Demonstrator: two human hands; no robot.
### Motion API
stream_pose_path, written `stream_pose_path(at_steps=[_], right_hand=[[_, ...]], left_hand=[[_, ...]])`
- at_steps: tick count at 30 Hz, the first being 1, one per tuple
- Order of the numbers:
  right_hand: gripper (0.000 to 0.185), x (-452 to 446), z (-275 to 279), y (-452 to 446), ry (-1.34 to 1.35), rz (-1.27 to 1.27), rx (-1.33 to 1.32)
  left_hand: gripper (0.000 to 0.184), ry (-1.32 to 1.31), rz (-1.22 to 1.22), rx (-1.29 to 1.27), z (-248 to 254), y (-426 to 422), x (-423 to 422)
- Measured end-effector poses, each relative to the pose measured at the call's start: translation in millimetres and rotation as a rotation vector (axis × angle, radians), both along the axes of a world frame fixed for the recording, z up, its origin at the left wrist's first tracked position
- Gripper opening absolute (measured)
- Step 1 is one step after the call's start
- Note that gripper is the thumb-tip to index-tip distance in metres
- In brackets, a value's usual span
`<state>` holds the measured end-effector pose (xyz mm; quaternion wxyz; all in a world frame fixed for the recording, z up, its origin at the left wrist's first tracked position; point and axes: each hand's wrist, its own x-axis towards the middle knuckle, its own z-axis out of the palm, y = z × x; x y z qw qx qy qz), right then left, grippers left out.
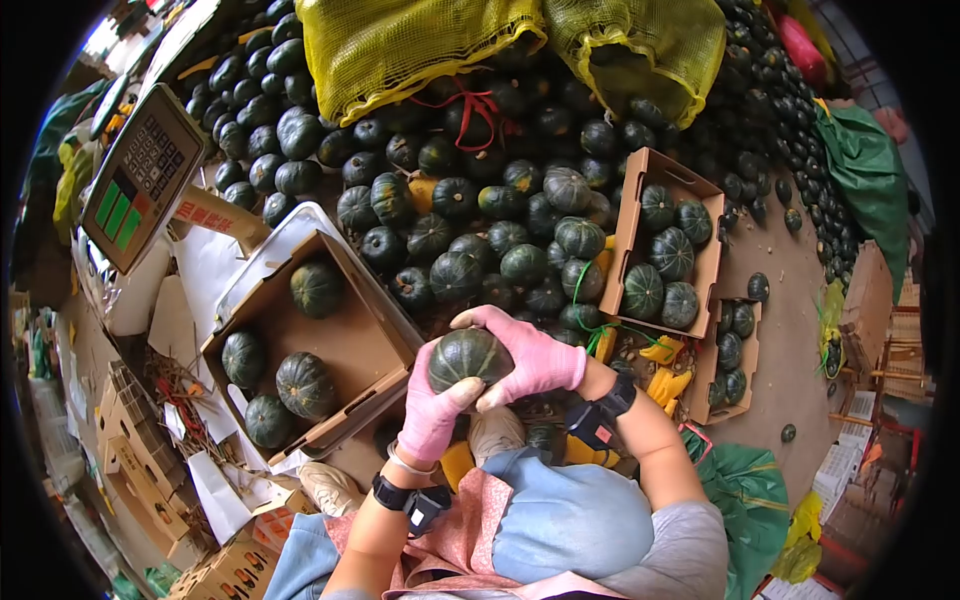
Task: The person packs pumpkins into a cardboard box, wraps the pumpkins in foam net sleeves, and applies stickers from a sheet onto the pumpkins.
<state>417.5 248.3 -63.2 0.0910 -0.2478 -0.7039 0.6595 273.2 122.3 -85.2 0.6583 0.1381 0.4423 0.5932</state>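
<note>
A dark green, ribbed squash (468,361) is held between my two pink-gloved hands in front of my body. My left hand (432,408) grips its left and lower side, thumb across the front. Around its right and upper side wraps my right hand (530,355). To the left, an open cardboard box (372,345) rests on the scale's pan (310,212); several squashes (306,386) lie inside it. Just beyond my hands spreads a big heap of similar squashes (455,275).
A weighing display with keypad (140,180) stands at the left. Right of the heap sit a filled box (632,200) and a smaller one (745,392). Yellow mesh sacks (420,50) lie across the heap. Flattened cardboard (135,455) and green sacking (745,500) flank me.
</note>
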Motion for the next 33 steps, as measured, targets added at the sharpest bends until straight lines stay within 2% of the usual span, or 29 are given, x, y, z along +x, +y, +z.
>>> stream_pose_path(at_steps=[3,8,11,12,14,15,16,18,20,21,22,23,24,25,26,27,28,30,32,33], right_hand=[[0.087,-3,-1,4,0.044,0.035,-0.123],[0.092,4,-1,12,0.121,0.084,-0.125],[0.087,13,-3,13,0.138,0.078,-0.108],[0.084,19,-4,14,0.048,0.05,-0.115],[0.077,30,-9,13,-0.13,-0.005,-0.141],[0.07,36,-14,13,-0.154,-0.051,-0.03],[0.067,41,-15,15,-0.207,-0.097,-0.087],[0.066,50,-22,17,-0.245,-0.162,-0.104],[0.063,51,-26,18,-0.258,-0.2,-0.118],[0.063,51,-27,18,-0.238,-0.211,-0.125],[0.063,51,-29,18,-0.211,-0.206,-0.132],[0.063,50,-29,17,-0.219,-0.205,-0.141],[0.062,48,-28,16,-0.221,-0.194,-0.147],[0.063,46,-24,16,-0.239,-0.198,-0.137],[0.063,47,-23,14,-0.257,-0.207,-0.126],[0.064,49,-29,13,-0.278,-0.202,-0.09],[0.064,53,-34,12,-0.304,-0.209,-0.055],[0.065,56,-34,11,-0.359,-0.177,0.065],[0.062,58,-29,8,-0.37,-0.186,0.083],[0.062,61,-29,5,-0.373,-0.203,0.07]], left_hand=[[0.067,0.053,-0.012,-0.018,7,4,-2],[0.071,0.128,-0.061,-0.014,18,11,0],[0.08,0.432,-0.01,0.107,32,13,-8],[0.083,0.607,0.096,0.176,31,12,-16],[0.086,0.872,0.335,0.099,46,19,-35],[0.084,0.852,0.416,0.049,33,18,-51],[0.081,0.927,0.415,-0.041,36,21,-66],[0.077,0.968,0.362,-0.057,29,19,-93],[0.061,0.871,0.302,-0.081,23,12,-105],[0.053,1.11,0.179,-0.207,28,10,-108],[0.046,1.135,0.112,-0.199,22,10,-110],[0.048,1.025,0.071,-0.213,21,7,-108],[0.047,1.158,-0.029,-0.308,24,6,-107],[0.043,1.232,-0.043,-0.279,15,2,-112],[0.031,1.424,-0.08,-0.277,15,2,-115],[0.021,1.473,-0.15,-0.377,17,3,-116],[0.022,1.556,-0.227,-0.401,20,5,-116],[0.029,1.622,-0.222,-0.27,25,5,-111],[0.035,1.693,-0.005,0.001,17,-4,-98],[0.036,1.696,-0.007,0.081,26,-8,-92]])
